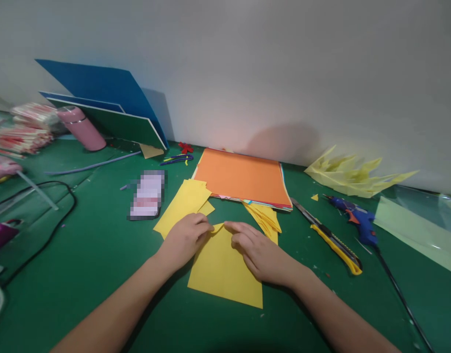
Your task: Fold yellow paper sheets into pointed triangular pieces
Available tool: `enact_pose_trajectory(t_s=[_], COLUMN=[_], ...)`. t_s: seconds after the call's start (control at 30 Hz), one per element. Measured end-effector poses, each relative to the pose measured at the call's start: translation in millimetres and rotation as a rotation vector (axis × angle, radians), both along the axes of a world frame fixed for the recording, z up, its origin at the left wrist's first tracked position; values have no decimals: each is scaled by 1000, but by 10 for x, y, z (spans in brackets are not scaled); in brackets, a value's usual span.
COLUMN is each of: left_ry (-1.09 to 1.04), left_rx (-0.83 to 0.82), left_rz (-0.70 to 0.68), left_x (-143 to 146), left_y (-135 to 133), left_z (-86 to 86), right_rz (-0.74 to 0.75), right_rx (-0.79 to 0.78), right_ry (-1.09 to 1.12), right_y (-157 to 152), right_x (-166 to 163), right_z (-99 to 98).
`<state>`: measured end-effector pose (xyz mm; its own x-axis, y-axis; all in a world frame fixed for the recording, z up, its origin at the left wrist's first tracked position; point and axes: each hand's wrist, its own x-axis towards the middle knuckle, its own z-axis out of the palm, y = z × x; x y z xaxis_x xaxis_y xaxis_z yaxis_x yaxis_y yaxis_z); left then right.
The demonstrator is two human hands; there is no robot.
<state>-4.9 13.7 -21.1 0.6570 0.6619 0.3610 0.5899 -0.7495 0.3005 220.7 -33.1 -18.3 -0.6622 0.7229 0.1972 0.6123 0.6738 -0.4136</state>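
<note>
A yellow paper sheet (221, 272) lies on the green table (93, 255) in front of me. My left hand (185, 238) is closed in a pinch on the sheet's far corner, where a small flap is folded over. My right hand (260, 255) rests on the sheet's right side, fingers pressed together and pointing at the same folded corner. The two hands' fingertips almost meet there.
More yellow sheets (185, 203) and folded yellow pieces (265, 218) lie just beyond. An orange-topped paper stack (243, 179) sits behind. A yellow utility knife (330, 238) and blue glue gun (356, 218) lie at right, a black cable (45, 235) and pink bottle (84, 130) at left.
</note>
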Motion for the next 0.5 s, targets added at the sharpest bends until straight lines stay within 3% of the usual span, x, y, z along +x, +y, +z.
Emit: enact_pose_trajectory(t_s=[0.5], left_ry=[-75], left_rx=[12], left_rz=[-20], left_x=[14], left_y=[18], left_z=[23], right_rz=[21], right_rx=[5], right_ry=[-29], right_y=[10], right_x=[17], right_z=[-41])
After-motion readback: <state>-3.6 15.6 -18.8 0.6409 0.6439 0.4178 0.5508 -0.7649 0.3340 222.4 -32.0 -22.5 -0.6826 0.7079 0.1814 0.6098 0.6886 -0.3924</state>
